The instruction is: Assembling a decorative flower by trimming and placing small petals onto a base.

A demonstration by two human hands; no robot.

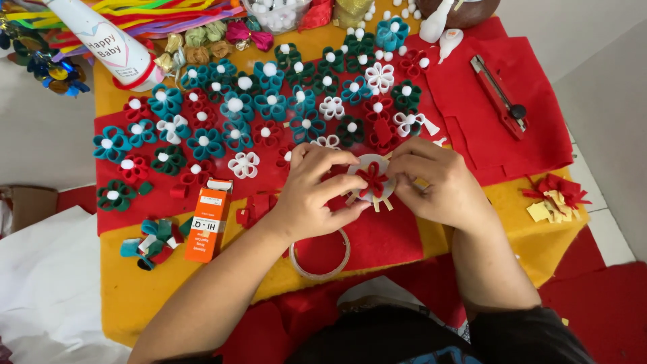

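My left hand [311, 191] and my right hand [438, 180] meet over a small white round disc [364, 166] with a red felt flower [372, 180] on it. Both hands pinch the piece from either side, the fingertips of each touching the red petals. Pale sticks [384, 203] poke out under the disc. The piece is held just above a red felt sheet [377, 239] on the yellow cloth [155, 290].
Several finished felt flowers in teal, red, green and white [269, 101] cover the red felt behind my hands. An orange box [207, 224] and a tape ring [321, 259] lie near left. A red utility knife [499, 96], glue bottles [441, 27] and felt scraps [556, 197] lie right.
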